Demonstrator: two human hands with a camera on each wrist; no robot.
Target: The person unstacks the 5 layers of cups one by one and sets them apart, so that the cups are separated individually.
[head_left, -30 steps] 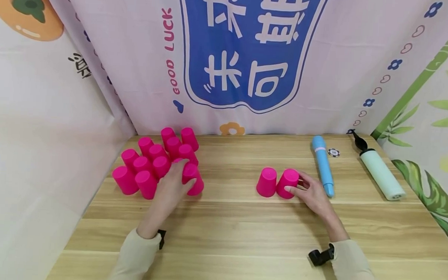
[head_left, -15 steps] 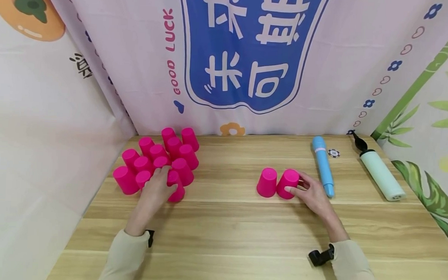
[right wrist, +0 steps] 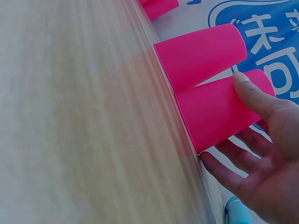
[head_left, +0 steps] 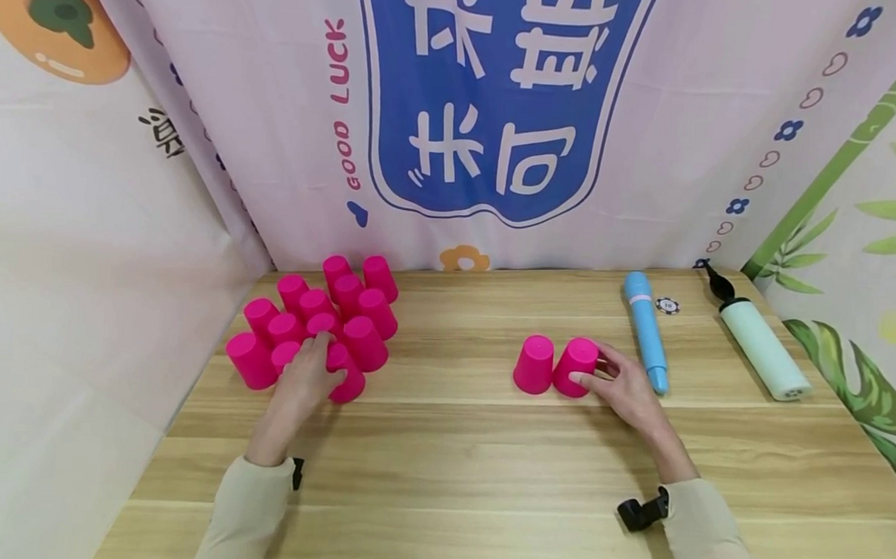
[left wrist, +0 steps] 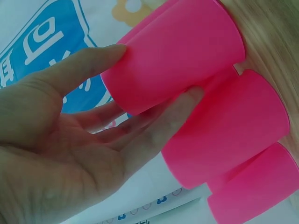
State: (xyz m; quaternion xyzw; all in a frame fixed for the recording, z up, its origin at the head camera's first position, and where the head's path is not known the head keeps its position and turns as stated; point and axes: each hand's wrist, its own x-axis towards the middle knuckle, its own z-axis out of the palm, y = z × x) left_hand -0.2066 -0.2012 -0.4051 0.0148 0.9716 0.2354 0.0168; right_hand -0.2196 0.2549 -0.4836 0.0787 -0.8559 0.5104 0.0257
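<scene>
My left hand (head_left: pixel 303 380) holds an upside-down pink cup (head_left: pixel 349 380) at the front of a close cluster of several like cups (head_left: pixel 249 361). In the left wrist view the thumb lies on one side of that cup (left wrist: pixel 177 51), with the fingers between it and the neighbouring cup (left wrist: pixel 229 130). Further right, my right hand (head_left: pixel 627 392) pinches another inverted pink cup (head_left: pixel 578 362) between thumb and fingers. That cup stands on the table beside a second one (head_left: pixel 533 364), their bases touching in the right wrist view. Left fingers hide part of the cluster.
A blue tube-shaped item (head_left: pixel 647 331) lies right of the right hand, near a small poker chip (head_left: pixel 668 305). Beyond it rests a pale green hand pump (head_left: pixel 764 350) with a black nozzle. Printed cloth (head_left: pixel 450 238) hangs behind the wooden table (head_left: pixel 469 480).
My left hand has moved left and slightly toward me, bringing its cup against the front of the cluster. My right hand and its two cups stay where they were.
</scene>
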